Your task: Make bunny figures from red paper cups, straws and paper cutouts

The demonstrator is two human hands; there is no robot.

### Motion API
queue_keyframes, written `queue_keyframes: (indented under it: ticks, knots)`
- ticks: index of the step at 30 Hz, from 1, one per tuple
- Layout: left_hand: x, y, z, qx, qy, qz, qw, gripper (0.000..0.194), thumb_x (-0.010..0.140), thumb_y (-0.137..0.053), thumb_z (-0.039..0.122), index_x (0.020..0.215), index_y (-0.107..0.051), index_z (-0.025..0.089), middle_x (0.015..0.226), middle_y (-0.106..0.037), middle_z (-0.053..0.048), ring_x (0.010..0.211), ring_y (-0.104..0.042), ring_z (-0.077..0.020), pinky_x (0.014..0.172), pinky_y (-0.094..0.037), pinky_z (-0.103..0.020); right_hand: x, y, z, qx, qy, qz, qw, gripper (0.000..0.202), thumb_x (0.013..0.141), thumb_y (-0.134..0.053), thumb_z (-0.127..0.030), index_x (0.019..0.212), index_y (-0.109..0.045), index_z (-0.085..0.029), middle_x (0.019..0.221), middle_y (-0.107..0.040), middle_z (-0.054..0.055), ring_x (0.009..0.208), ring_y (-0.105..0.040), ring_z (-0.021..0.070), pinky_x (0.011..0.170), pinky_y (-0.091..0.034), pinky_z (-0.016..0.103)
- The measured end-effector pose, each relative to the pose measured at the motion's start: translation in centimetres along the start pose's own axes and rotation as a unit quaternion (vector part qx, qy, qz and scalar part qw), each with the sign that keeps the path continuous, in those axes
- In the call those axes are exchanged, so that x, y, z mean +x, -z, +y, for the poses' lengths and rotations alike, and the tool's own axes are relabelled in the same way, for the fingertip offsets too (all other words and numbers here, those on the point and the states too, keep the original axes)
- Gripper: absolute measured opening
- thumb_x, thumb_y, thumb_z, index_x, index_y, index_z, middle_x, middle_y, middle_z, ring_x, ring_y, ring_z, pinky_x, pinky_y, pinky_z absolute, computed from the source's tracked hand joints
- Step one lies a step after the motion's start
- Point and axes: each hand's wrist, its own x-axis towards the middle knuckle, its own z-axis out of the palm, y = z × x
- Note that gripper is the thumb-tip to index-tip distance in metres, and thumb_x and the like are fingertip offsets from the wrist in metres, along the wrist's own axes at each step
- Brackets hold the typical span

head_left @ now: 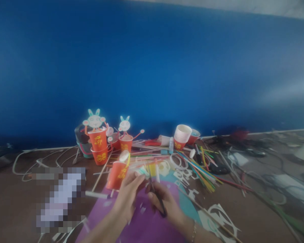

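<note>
My left hand (128, 192) is closed on a small white and green paper piece (142, 171), pinched at the fingertips. Dark-handled scissors (153, 190) are in my right hand (163, 200), their blades pointing up beside the paper. Both hands are over a purple sheet (152, 224) with small paper scraps (142, 208) on it. Just beyond my left hand, a red paper cup (116, 175) stands tilted with a white disc at its top. Whether the blades touch the paper is blurred.
Red cups with rabbit faces (94, 120) (124, 125) stand at the back left. A stack of paper cups (182, 136) is at the back right. Coloured sticks (200, 173), a tape roll (178, 161) and cut paper (219, 221) lie right. A pixelated object (62, 199) lies left.
</note>
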Motion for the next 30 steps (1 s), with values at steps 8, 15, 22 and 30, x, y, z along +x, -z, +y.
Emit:
queue_keyframes:
  ticks: [8,15,22,30]
  knots:
    - [0.3,0.1,0.4,0.006,-0.001,0.014,1.000,0.026,0.057,-0.080,0.026,0.062,-0.056,0.018,0.061,-0.061,0.003,0.061,-0.060,-0.0120,0.060,-0.045,-0.022,-0.1,0.2,-0.1,-0.011,-0.007,0.001,1.000,0.049,0.069,-0.063,-0.067,0.073,-0.050,-0.020,0.050,-0.041,-0.008,0.041,-0.036,0.0073,0.041,-0.031,0.020]
    - [0.4,0.2,0.6,0.010,0.000,-0.013,1.000,0.026,0.058,-0.081,0.029,0.061,-0.058,0.017,0.061,-0.062,0.002,0.061,-0.059,-0.0121,0.063,-0.046,-0.023,0.0,0.2,-0.2,-0.018,-0.015,0.007,1.000,0.050,0.067,-0.063,-0.070,0.073,-0.050,-0.022,0.051,-0.041,-0.008,0.040,-0.036,0.0078,0.038,-0.031,0.021]
    - [0.3,0.1,1.2,0.028,0.013,-0.001,1.000,0.027,0.057,-0.079,0.028,0.059,-0.055,0.018,0.061,-0.061,0.003,0.062,-0.059,-0.0116,0.063,-0.045,-0.022,-0.1,0.3,-0.5,-0.024,-0.016,-0.003,1.000,0.050,0.069,-0.062,-0.069,0.072,-0.050,-0.020,0.049,-0.041,-0.008,0.040,-0.036,0.0069,0.038,-0.030,0.020]
    - [0.6,0.3,1.2,0.066,-0.005,-0.007,0.998,0.024,0.060,-0.076,0.028,0.059,-0.054,0.018,0.062,-0.062,0.002,0.066,-0.061,-0.0133,0.069,-0.045,-0.024,-0.2,0.5,-0.7,-0.033,-0.031,-0.005,0.999,0.051,0.069,-0.063,-0.069,0.074,-0.052,-0.019,0.048,-0.041,-0.008,0.039,-0.035,0.0064,0.038,-0.028,0.019]
